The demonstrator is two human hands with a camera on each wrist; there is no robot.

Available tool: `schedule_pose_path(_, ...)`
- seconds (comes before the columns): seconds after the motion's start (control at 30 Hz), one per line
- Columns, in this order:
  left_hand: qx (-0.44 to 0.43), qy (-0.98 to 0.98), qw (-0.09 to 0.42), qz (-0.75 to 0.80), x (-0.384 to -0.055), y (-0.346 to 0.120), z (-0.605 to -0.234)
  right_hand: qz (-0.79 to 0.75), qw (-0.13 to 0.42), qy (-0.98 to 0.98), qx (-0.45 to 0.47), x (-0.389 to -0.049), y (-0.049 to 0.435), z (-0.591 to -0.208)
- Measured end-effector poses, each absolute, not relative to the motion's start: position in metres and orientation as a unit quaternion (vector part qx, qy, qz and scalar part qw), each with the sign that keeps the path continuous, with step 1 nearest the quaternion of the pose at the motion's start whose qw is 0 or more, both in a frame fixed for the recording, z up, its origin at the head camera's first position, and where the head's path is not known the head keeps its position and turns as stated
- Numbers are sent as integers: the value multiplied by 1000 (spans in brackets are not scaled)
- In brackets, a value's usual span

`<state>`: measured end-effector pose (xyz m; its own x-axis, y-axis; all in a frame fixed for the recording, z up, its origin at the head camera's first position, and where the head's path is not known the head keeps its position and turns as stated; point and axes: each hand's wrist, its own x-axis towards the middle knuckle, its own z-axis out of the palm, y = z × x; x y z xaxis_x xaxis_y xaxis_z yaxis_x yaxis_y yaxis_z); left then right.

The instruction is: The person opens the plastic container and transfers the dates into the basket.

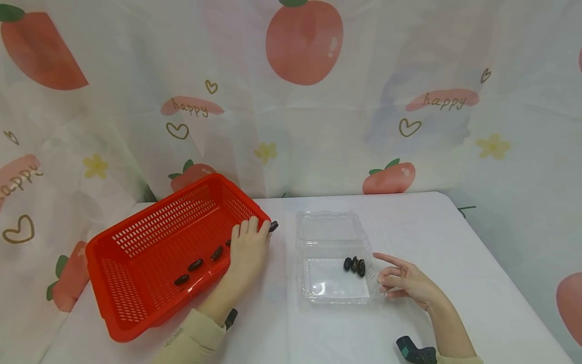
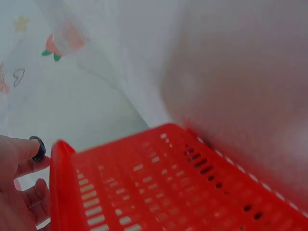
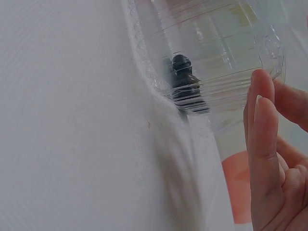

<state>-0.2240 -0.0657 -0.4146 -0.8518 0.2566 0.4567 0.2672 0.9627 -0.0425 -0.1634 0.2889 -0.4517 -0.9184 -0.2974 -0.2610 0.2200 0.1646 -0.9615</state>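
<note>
My left hand is over the right rim of a red plastic basket. Its fingers pinch a dark oval piece, which shows just outside the basket wall in the head view. Several similar dark brown, glossy pieces lie in a row on the basket floor, one partly hidden by the hand. To the right, a clear plastic clamshell container lies with its lid folded back and several dark pieces grouped at its right side. My right hand holds the container's right edge with its fingertips, index finger extended.
A white-covered table carries the basket and the container. A printed fabric backdrop with fruit drawings stands behind and at both sides. Dark wrist devices are on the forearms.
</note>
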Motion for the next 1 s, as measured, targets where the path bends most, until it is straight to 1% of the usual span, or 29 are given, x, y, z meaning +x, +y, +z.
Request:
schedule_pose_path(0.37, -83, -965, 249, -12, -234, -107, -410, -641, 200, 741, -28, -164, 289, -452)
schedule_pose_path(0.7, -52, -967, 244, -43, -241, -140, -408, -641, 200, 740, -28, -165, 289, -452)
schedule_pose_path(0.87, -32, -972, 230, -44, -243, -150, -406, -643, 205, 737, -29, -165, 289, -452)
schedule_pose_path(1.0, -19, -978, 203, -42, -243, -154, -405, -643, 207, 737, -29, -165, 290, -452)
